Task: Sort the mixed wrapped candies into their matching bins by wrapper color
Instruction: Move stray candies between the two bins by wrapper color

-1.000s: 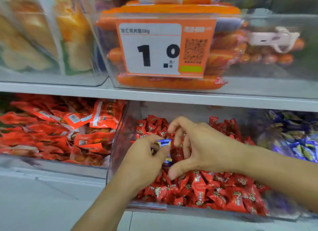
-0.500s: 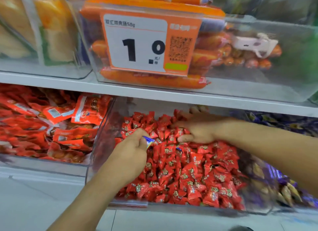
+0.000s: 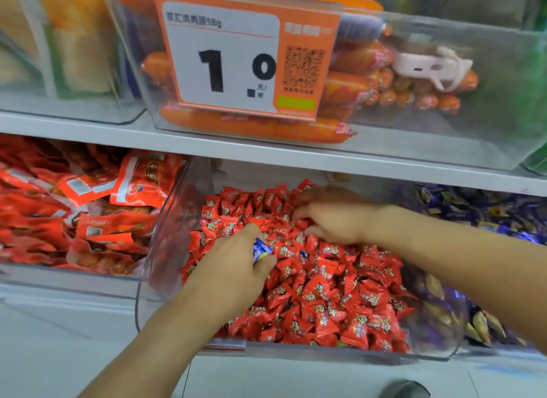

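A clear middle bin on the lower shelf holds a heap of red wrapped candies. My left hand hovers over the heap's left side and pinches a blue wrapped candy between thumb and fingers. My right hand lies palm down on the back of the heap, fingers spread and bent into the red candies; nothing shows in its grasp. A speck of blue wrapper peeks out among the red ones between my hands. To the right is a bin of purple-blue wrapped candies, partly hidden by my right forearm.
A bin of red snack packs sits to the left. The white shelf edge runs just above my hands. Above it, a clear bin of orange sausages carries a price tag. White floor lies below.
The view has drawn closer to the red bin. My right hand moved from beside my left to the back of the heap and dug its fingers in. My left hand kept the blue candy.
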Action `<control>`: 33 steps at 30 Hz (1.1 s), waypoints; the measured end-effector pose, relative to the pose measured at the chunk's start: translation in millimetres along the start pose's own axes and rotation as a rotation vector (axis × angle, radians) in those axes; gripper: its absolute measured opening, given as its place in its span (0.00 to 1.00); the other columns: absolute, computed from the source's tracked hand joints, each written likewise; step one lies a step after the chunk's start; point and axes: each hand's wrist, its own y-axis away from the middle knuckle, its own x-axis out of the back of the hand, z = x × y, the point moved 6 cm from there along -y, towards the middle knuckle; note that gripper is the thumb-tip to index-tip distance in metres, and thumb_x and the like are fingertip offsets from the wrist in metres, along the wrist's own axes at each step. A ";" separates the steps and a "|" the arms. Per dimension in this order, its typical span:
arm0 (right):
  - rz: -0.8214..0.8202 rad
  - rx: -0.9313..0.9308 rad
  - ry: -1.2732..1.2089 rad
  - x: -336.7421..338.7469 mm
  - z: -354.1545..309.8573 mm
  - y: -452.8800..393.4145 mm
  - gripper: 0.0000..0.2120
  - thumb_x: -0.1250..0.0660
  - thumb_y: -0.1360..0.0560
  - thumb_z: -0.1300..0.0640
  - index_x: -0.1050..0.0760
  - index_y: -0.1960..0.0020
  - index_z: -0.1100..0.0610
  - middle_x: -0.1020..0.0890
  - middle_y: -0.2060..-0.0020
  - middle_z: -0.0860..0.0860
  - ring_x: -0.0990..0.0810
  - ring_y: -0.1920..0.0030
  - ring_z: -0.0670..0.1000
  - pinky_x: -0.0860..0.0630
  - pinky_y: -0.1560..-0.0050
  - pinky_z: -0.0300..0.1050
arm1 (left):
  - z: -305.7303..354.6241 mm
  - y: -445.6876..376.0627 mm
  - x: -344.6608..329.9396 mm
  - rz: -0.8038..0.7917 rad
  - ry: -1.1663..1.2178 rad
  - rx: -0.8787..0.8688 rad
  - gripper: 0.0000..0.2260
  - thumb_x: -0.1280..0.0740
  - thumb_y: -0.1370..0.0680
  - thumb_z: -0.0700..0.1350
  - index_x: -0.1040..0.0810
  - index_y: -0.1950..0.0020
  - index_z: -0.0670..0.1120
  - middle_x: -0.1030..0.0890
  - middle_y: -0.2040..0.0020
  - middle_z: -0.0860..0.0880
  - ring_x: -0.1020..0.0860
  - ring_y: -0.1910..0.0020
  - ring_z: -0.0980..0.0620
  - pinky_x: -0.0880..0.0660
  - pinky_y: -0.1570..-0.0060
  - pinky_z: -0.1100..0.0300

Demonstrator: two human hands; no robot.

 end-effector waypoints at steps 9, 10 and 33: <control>0.108 0.006 -0.256 29.2 -4.2 14.4 0.13 0.31 0.24 0.53 0.21 0.41 0.52 0.20 0.44 0.50 0.23 0.44 0.50 0.27 0.40 0.46 | -6.2 -15.5 -3.9 0.002 -0.076 0.010 0.11 0.36 0.21 0.55 0.31 0.52 0.48 0.26 0.63 0.50 0.27 0.66 0.52 0.35 0.71 0.59; 0.060 0.037 -0.295 21.9 -16.2 10.4 0.10 0.31 0.24 0.53 0.20 0.44 0.52 0.18 0.47 0.49 0.21 0.47 0.49 0.25 0.42 0.46 | -6.4 -15.7 -4.0 0.007 -0.080 0.011 0.11 0.36 0.21 0.55 0.31 0.51 0.49 0.26 0.63 0.50 0.27 0.66 0.52 0.36 0.71 0.59; -0.165 -0.161 -0.644 -35.8 -23.7 -5.5 0.18 0.23 0.32 0.61 0.25 0.46 0.53 0.23 0.63 0.42 0.25 0.67 0.37 0.33 0.64 0.30 | -14.8 -11.1 6.3 0.027 -0.057 -0.016 0.11 0.35 0.22 0.55 0.31 0.56 0.50 0.25 0.64 0.51 0.24 0.64 0.50 0.25 0.63 0.53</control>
